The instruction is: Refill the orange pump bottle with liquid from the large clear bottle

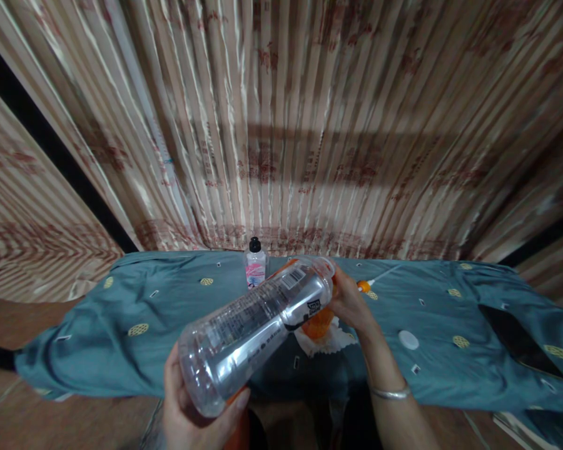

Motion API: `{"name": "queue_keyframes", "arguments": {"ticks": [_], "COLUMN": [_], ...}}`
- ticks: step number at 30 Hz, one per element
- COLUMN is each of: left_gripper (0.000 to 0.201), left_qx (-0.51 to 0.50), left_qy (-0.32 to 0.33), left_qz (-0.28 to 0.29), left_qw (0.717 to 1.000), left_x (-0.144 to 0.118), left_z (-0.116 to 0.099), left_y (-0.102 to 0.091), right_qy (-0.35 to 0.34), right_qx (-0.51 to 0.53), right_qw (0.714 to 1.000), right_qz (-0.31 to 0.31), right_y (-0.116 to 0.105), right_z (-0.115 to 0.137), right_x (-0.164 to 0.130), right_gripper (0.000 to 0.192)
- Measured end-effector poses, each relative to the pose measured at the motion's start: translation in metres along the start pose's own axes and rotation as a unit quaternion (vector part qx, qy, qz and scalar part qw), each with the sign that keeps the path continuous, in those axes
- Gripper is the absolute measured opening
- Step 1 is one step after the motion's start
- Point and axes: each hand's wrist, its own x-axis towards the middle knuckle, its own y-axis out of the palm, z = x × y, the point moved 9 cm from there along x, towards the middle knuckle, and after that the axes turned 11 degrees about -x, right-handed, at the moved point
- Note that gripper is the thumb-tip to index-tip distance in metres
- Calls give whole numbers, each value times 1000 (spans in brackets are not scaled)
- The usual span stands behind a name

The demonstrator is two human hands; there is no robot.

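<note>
A clear plastic bottle (256, 325) is held tilted over the near edge of the worktop (122, 319), its ribbed base toward the camera and its neck pointed away. The bottle is see-through and appears empty, with a waisted middle, moulded ridges and a transparent label printed with small dark text and a barcode. The base is cupped by the left hand (192, 412), the fingers curled closed under and around it. The neck end is gripped by the right hand (351, 303), the fingers wrapped shut about the mouth of the bottle; a thin metal bangle (389, 392) is worn on that wrist. The worktop is covered by a soft teal cloth, creased and dotted with small woven yellow ovals. Beneath the bottle's neck an orange rounded object (316, 325) is seen lying on crumpled white paper (328, 342); what it is cannot be told. A small clear bottle with a black cap and pink label (256, 264) stands upright at the far edge. A flat white round cap (408, 340) lies to the right, and a dark flat phone (516, 340) rests further right. A glossy pleated curtain (281, 125) in beige with faded red print hangs behind.
</note>
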Motion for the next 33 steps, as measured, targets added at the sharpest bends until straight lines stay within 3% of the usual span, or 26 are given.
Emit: {"name": "queue_keyframes", "arguments": {"ticks": [6, 15, 33], "left_gripper": [105, 104, 101], "left_qx": [20, 33, 22], "left_qy": [19, 20, 23], "left_qz": [11, 30, 28], "left_qw": [1000, 999, 999], "left_x": [1, 9, -2], "left_z": [-5, 4, -12], "left_y": [2, -6, 9], "right_qy": [-1, -2, 10], "right_qx": [-10, -4, -10], "right_qw": [1000, 1000, 1000], "right_qz": [1, -5, 5], "right_y": [-1, -1, -1], "right_z": [1, 2, 1], "right_x": [0, -1, -1], "right_gripper": [45, 47, 50]}}
